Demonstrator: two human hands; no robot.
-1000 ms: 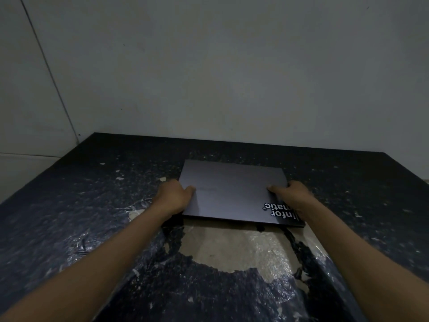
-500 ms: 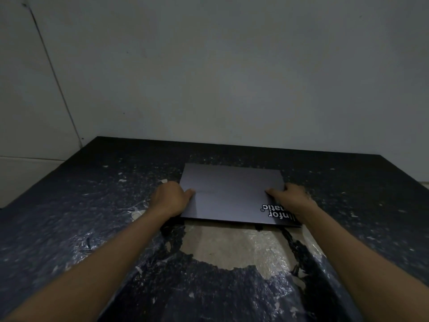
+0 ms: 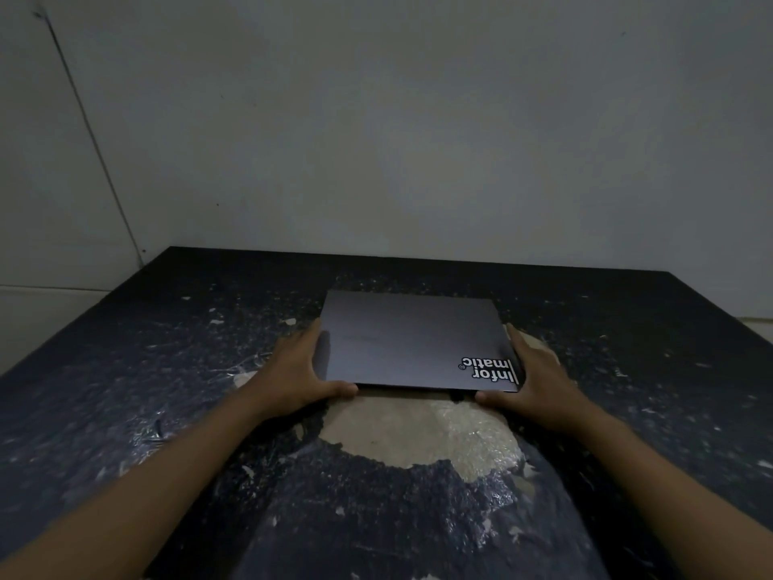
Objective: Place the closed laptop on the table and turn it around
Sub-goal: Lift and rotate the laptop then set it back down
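A closed dark grey laptop (image 3: 412,341) lies flat on the black table (image 3: 146,391), with a white upside-down logo near its front right corner. My left hand (image 3: 299,372) rests flat against the laptop's left side, thumb hooked at the front left corner. My right hand (image 3: 539,380) lies along the right side, thumb at the front right corner. Both hands frame the laptop with fingers extended.
The table's black covering is worn, with a large bare pale patch (image 3: 418,429) just in front of the laptop and small flakes scattered around. A pale wall (image 3: 397,140) stands right behind the table's far edge.
Both hands have slid off the lid's top to the laptop's sides and front corners, fingers now stretched out. The laptop sits squarer to me.
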